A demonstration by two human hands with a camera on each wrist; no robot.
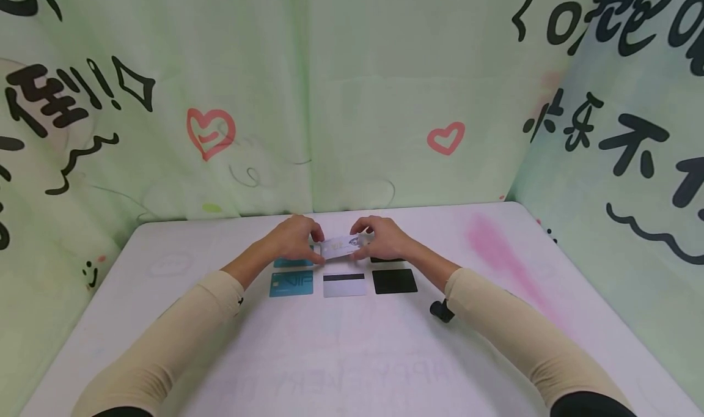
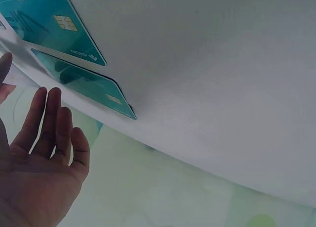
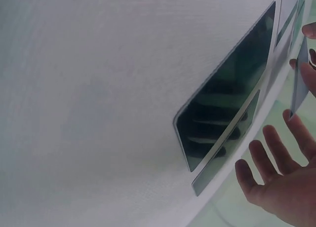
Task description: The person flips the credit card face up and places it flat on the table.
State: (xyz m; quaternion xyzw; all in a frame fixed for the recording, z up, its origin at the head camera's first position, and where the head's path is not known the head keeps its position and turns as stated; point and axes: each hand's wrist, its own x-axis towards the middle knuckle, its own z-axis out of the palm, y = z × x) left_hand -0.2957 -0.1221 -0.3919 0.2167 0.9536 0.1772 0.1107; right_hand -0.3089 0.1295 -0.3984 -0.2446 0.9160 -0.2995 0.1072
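Observation:
Over the back row of cards, a pale lilac card [image 1: 339, 246] is held up off the table between both hands. My left hand [image 1: 294, 238] pinches its left end with thumb and fingertips; my right hand [image 1: 384, 241] grips its right end. In the right wrist view the raised card [image 3: 300, 84] shows edge-on at the fingertips. Below the left hand lie two teal cards, the front one [image 1: 291, 284] marked VIP, the back one [image 2: 84, 81] partly hidden in the head view. A lilac card with a dark stripe [image 1: 344, 285] lies front centre.
Two dark cards lie at the right, the front one [image 1: 395, 281] in full view and the back one [image 3: 227, 143] partly covered by the right hand in the head view. The white table [image 1: 352, 356] ends at a printed green curtain [image 1: 363, 99]. A black wrist device [image 1: 442, 311] hangs under the right sleeve.

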